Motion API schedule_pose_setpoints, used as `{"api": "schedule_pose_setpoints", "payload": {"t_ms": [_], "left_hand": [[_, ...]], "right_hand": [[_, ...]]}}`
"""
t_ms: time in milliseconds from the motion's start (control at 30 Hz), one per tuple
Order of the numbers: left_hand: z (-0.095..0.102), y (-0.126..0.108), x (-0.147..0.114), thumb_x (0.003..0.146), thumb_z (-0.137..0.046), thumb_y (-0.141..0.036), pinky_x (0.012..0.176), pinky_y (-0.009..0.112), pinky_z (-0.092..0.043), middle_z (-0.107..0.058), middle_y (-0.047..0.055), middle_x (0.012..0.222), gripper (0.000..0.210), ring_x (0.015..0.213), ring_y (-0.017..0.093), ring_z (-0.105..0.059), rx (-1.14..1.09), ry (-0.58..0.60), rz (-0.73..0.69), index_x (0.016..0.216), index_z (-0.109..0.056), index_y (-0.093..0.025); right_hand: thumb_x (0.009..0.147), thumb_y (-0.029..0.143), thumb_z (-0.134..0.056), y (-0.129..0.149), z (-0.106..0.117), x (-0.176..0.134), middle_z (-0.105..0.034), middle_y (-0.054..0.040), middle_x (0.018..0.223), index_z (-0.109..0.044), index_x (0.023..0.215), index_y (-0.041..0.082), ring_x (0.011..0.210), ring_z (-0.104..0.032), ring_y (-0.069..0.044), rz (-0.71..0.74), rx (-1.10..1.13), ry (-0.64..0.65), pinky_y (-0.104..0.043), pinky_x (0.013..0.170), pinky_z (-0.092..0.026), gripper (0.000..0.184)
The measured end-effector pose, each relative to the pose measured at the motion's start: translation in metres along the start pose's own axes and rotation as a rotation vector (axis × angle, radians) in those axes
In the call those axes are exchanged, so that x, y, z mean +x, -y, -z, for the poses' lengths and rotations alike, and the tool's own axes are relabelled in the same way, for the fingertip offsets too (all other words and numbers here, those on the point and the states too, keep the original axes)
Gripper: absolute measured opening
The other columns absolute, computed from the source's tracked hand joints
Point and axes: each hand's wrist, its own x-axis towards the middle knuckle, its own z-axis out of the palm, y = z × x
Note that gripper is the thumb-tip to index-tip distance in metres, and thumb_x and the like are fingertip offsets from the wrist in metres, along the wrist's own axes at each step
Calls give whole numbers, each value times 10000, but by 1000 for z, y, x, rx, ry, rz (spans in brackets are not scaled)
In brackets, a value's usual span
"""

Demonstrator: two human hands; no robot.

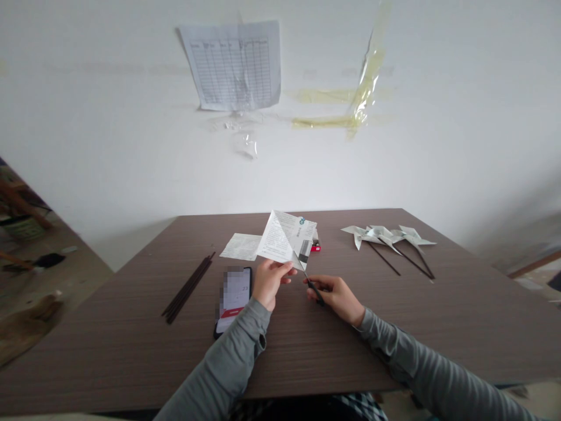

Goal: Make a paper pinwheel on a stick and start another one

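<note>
A square sheet of printed paper (278, 237) with a diagonal crease is raised above the table, its lower edge pinched in my left hand (269, 282). My right hand (336, 295) is closed round the black handles of a pair of scissors (314, 291). The thin blades point up and left to the paper's lower corner, touching or overlapping it; how far they reach into the paper I cannot tell. Behind the sheet, partly hidden, lies a small red box (316, 245). Another piece of printed paper (239, 246) rests flat on the table to the left.
On the brown table (144, 356) lie several dark sticks (189, 287) at left and a lit phone (233, 298) beside my left forearm. Several paper pinwheels (385, 235) on dark sticks lie at right. A taped sheet (234, 67) hangs on the wall behind.
</note>
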Motion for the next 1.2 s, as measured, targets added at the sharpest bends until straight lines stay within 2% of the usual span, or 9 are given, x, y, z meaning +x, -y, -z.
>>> {"api": "schedule_pose_setpoints", "payload": {"t_ms": [267,533,767,1033,1200], "left_hand": [[-2,-1,-1,813,-1062,-220,641,268,-625,-929,59,939,263,845,252,-932,1,-12,14,935,-829,-213],[-1,-1,-1,772,-1104,-271,638,269,-623,-927,57,932,329,842,258,-934,-1,-1,3,942,-828,-218],[-1,-1,1,770,-1126,-300,650,281,-633,-918,58,934,361,843,268,-937,25,-3,2,943,-819,-220],[-1,-6,-4,832,-1103,-159,597,235,-564,-904,59,880,288,782,230,-908,-18,18,21,935,-835,-180],[-2,-5,-4,796,-1109,-179,594,237,-592,-912,51,870,298,765,228,-911,-4,34,44,905,-833,-202]], "right_hand": [[733,741,-1055,-3,1,1,-743,-74,749,-989,1018,235,726,-621,-293,13,4,11,-495,735,-564,584],[743,724,-1060,-4,1,1,-784,-95,774,-1000,1024,235,753,-688,-323,21,0,8,-511,756,-605,568],[724,756,-1071,-1,0,-1,-817,-110,799,-1001,1065,245,785,-730,-348,8,19,4,-513,765,-618,618],[703,797,-1065,1,0,1,-817,-93,753,-999,1085,216,749,-703,-322,9,16,-17,-497,755,-613,699],[722,791,-1066,1,1,1,-800,-101,765,-1003,1094,226,756,-728,-337,16,11,-12,-490,725,-607,679]]}}
